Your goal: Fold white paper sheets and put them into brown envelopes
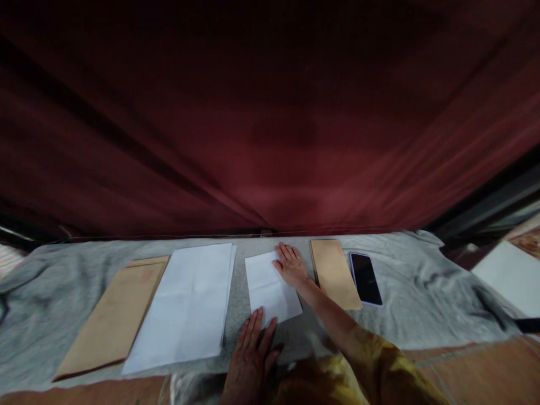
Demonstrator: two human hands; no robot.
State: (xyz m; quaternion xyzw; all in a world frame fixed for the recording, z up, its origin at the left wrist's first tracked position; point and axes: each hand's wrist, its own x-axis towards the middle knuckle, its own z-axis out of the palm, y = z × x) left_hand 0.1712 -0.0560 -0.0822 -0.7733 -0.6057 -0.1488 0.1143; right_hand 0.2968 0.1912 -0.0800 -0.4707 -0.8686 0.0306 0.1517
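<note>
A white sheet of paper [270, 284], smaller than the stack to its left, lies flat on the grey cloth in front of me. My right hand [291, 265] rests on its upper right corner, fingers stretched out and holding nothing. At the sheet's lower left corner is my left hand [252, 349], palm down with its fingers spread, the fingertips at the paper's edge. To the left lies a stack of larger white sheets [185, 304]. Right of my right hand is a pile of narrow brown envelopes [335, 275].
Large brown envelopes [113, 315] lie at the far left. A phone [366, 279] with a dark screen lies right of the narrow envelopes. The grey cloth [422, 292] covers tiled floor [485, 368]. A dark red curtain [270, 140] hangs behind. A white flat object [508, 278] is at far right.
</note>
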